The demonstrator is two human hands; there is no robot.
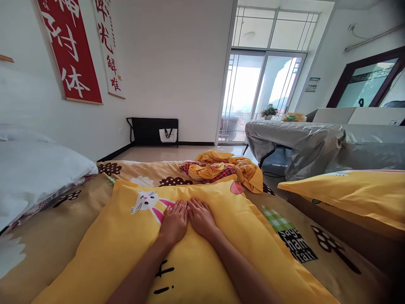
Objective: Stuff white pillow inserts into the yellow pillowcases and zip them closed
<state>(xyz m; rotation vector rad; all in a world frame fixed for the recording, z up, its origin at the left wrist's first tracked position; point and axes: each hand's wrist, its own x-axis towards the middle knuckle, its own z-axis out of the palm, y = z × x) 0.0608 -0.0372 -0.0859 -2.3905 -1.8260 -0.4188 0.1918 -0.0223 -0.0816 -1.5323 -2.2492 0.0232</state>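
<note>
A large yellow pillow [240, 236] with a printed white rabbit face, a strawberry and black lettering lies flat in front of me on the bed. My left hand [174, 220] rests palm down on it beside the rabbit print, fingers stretched forward. Close by on its right, my right hand [201, 217] presses flat on the same pillow, its fingers also extended. The two hands nearly touch at the fingertips. Neither hand grips anything. Part of the lettering is covered by my left forearm.
Under the pillow spreads a brown patterned bedsheet [91, 207]. Crumpled yellow cloth [247, 169] lies beyond it. Another yellow pillow [357, 194] sits at right, a white pillow [41, 169] at left. A plastic-covered table [297, 135] stands behind, near a sliding glass door [262, 97].
</note>
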